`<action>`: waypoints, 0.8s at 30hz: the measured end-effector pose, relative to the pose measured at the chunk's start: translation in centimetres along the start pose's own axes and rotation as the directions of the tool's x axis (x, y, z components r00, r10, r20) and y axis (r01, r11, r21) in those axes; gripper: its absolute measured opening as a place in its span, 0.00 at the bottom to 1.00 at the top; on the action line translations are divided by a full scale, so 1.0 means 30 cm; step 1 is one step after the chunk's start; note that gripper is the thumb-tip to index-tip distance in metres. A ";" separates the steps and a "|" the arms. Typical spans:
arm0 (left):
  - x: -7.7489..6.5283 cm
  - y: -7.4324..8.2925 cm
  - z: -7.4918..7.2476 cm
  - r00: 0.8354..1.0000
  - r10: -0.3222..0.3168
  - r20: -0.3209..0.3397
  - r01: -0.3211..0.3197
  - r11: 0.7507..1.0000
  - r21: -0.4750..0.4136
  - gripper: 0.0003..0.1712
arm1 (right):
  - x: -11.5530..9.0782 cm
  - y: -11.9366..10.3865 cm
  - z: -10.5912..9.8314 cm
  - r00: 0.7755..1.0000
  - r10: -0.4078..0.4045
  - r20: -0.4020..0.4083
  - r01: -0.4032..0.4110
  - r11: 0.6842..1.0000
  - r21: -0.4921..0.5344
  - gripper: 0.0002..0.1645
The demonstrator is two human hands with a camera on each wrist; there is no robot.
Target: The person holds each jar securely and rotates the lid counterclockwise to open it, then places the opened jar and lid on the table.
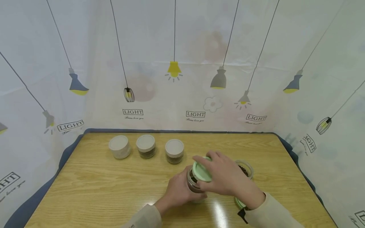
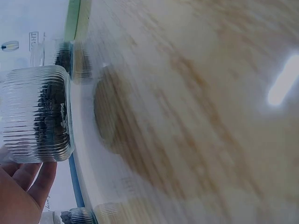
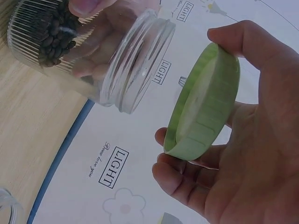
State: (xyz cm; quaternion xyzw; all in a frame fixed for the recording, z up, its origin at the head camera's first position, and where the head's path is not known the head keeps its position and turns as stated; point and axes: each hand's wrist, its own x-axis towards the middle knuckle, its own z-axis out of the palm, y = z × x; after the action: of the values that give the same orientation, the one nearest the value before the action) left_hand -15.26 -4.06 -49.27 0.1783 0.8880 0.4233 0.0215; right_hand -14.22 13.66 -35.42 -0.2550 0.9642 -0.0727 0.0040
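Observation:
My left hand (image 1: 179,190) grips a clear ribbed jar (image 3: 140,65), its fingers around the wall. Dark coffee beans (image 3: 57,39) lie in the bottom part of this jar, and its mouth is uncovered. A light green screw lid (image 3: 205,107) is held by its rim between the thumb and fingers of my right hand (image 1: 225,175). In the right wrist view a gap shows between lid and jar mouth. From the head view, the lid hides part of that mouth. Only the fingers of the left hand show in the left wrist view, beside the ribbed jar (image 2: 32,116).
Three white-lidded jars stand in a row at the back: left (image 1: 119,147), middle (image 1: 146,146) and right (image 1: 174,151). A clear container of dark pieces (image 1: 247,169) stands behind my right forearm. Another green rim (image 1: 240,202) shows partly beneath that forearm.

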 end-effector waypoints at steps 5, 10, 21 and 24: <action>0.004 0.003 0.001 1.000 -0.011 -0.010 0.011 1.000 0.019 0.54 | -0.018 0.020 -0.002 1.000 0.011 -0.023 -0.011 1.000 -0.025 0.42; 0.006 0.001 -0.004 1.000 0.002 -0.021 -0.002 1.000 0.004 0.54 | -0.037 0.042 -0.003 0.999 0.037 -0.027 -0.037 0.999 -0.022 0.41; 0.018 -0.002 -0.027 1.000 -0.002 -0.023 0.001 1.000 -0.014 0.50 | -0.063 0.090 0.004 0.997 0.071 0.004 -0.071 0.997 -0.018 0.42; 0.019 0.000 -0.034 1.000 0.005 -0.024 -0.005 1.000 -0.012 0.49 | -0.071 0.101 0.008 0.998 0.066 0.001 -0.066 0.998 -0.015 0.42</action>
State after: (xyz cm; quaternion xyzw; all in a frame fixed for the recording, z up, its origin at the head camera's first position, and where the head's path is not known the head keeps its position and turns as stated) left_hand -15.99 -4.63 -48.54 0.1754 0.8852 0.4307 0.0109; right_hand -13.86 17.28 -36.14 -0.2233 0.9726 -0.0649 0.0054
